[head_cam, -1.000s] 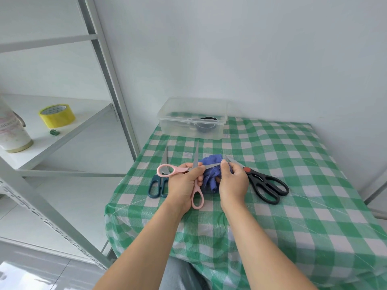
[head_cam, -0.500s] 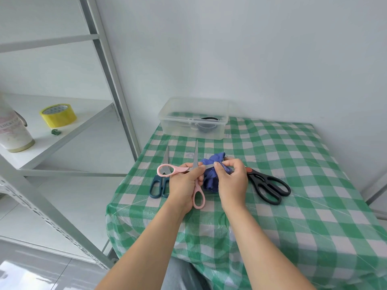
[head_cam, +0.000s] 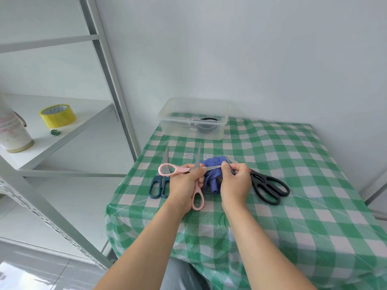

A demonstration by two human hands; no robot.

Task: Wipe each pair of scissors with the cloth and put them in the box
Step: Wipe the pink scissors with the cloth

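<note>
Gripped near the pivot by the curled fingers of the left hand (head_cam: pixel 186 183), the pink-handled steel scissors (head_cam: pixel 178 170) are held spread wide over the near half of the table. One blade is directed to 12 o'clock and the other to 3 o'clock, while the handle loops lie toward 9 and 6 o'clock. The 3 o'clock blade is pinched through the crumpled blue cloth (head_cam: pixel 211 178) by the thumb and fingers of the right hand (head_cam: pixel 235 185). The rest of the cloth is bunched between and beneath the two hands.

At 9 o'clock from the hands, closed teal-handled scissors (head_cam: pixel 160 185) are laid flat, tips toward 12 o'clock. At 3 o'clock, black-handled scissors (head_cam: pixel 268 187) are laid with their tips hidden behind the right hand.

At 12 o'clock, well apart from the hands, the rectangular clear plastic box (head_cam: pixel 178 126) is set at the far edge of the green-and-white checked table (head_cam: pixel 293 227), close to the wall. A dark ring-shaped handle is seen through its side.

At 10 o'clock, a white metal shelf (head_cam: pixel 83 124) bears a roll of yellow tape (head_cam: pixel 57 115) and a pale cup (head_cam: pixel 12 132).
</note>
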